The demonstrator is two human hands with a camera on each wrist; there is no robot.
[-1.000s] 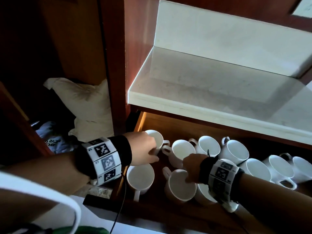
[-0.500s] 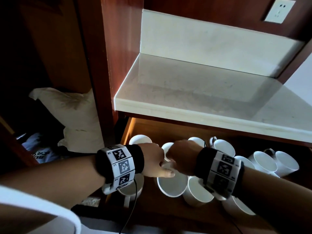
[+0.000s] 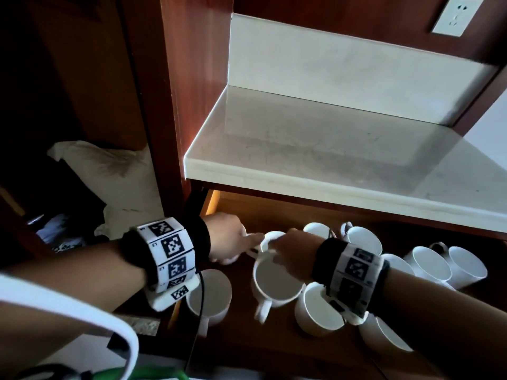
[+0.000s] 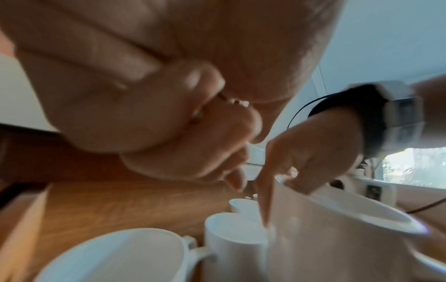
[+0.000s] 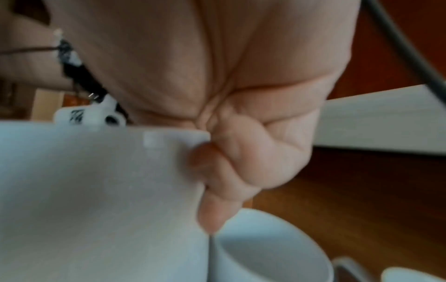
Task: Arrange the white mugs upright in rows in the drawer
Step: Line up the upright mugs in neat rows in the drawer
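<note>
Several white mugs stand or lean in the open wooden drawer (image 3: 241,341). My right hand (image 3: 288,250) (image 5: 229,162) pinches the far rim of one mug (image 3: 274,281) (image 5: 96,190) in the front row. This mug looks tilted in the left wrist view (image 4: 337,238), and its handle points toward me. My left hand (image 3: 230,239) (image 4: 169,124) hovers with curled fingers over the back-left mug (image 3: 227,260) (image 4: 108,257), and nothing shows in its grasp. Another upright mug (image 3: 208,294) stands front left. Further mugs (image 3: 430,264) lean together at the right.
A pale stone counter (image 3: 329,149) overhangs the back of the drawer. A red-brown cabinet post (image 3: 175,105) stands at the left, with a cream pillow (image 3: 109,174) beyond it. A wall socket (image 3: 452,15) is at the top right. A thin cable (image 3: 200,311) hangs from my left wristband.
My left hand let go of the back-left mug and now curls above it. My right hand took a front mug by the rim and drew close to the left hand.
</note>
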